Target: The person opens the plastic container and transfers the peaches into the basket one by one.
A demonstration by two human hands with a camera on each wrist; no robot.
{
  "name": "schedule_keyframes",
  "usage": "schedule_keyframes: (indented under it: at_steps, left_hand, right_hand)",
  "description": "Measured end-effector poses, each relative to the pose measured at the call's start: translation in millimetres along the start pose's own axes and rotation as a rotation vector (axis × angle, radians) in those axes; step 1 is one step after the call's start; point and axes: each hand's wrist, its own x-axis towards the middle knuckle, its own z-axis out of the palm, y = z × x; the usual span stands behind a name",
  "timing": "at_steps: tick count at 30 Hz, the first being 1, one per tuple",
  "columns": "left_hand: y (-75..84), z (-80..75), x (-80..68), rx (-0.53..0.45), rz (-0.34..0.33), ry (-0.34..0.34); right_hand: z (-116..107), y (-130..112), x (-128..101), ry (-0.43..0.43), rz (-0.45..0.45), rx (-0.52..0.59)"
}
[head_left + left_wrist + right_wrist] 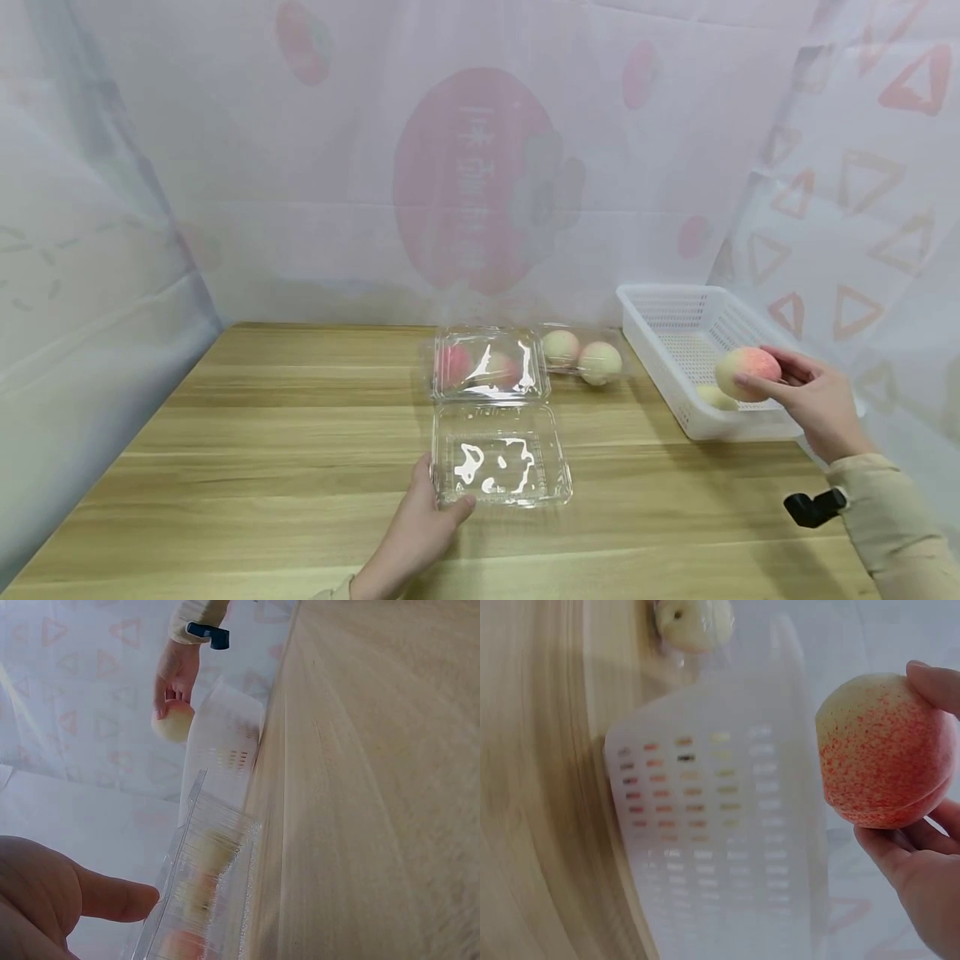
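Note:
My right hand (821, 408) grips a red-and-cream peach (748, 373) by its red side, with thumb and fingers spread round it. It holds the peach over the front of a white perforated plastic basket (652, 350); another pale peach (716, 397) lies inside. Below the middle of the head view stands an open clear plastic clamshell box (558, 467), its lid (538, 367) tipped back. At the box's front left corner, my left hand (423, 521) holds the rim, thumb (120, 898) on the front edge and fingers along the left side.
Behind the lid lies another clear plastic box (618, 333) with several peaches (599, 362), some seen through the lid. The wooden table (300, 433) is bounded by pale printed curtains (315, 183) at the back and sides. A black device (813, 507) sits on my right wrist.

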Motion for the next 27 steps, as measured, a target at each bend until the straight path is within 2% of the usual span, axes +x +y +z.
schedule_keyframes:
  at_steps: [4, 6, 17, 27]
  left_hand:
    - [-0.4, -0.4, -0.5, -0.005, 0.016, -0.005]
    - [-0.2, -0.5, -0.6, -0.005, 0.013, -0.006]
    - [1.3, -0.7, -0.4, -0.007, 0.001, -0.008]
    - [0.5, -0.2, -0.5, 0.007, 0.005, -0.003]
  right_hand:
    - [-9.6, 6.7, 2.5, 0.035, 0.003, -0.230]
    - [-12.6, 9.3, 3.5, 0.042, 0.009, -0.295]
    - [-18.7, 18.0, 6.5, 0.044, 0.004, -0.416]
    - [-20.1, 24.9, 9.4, 0.008, 0.017, -0.489]
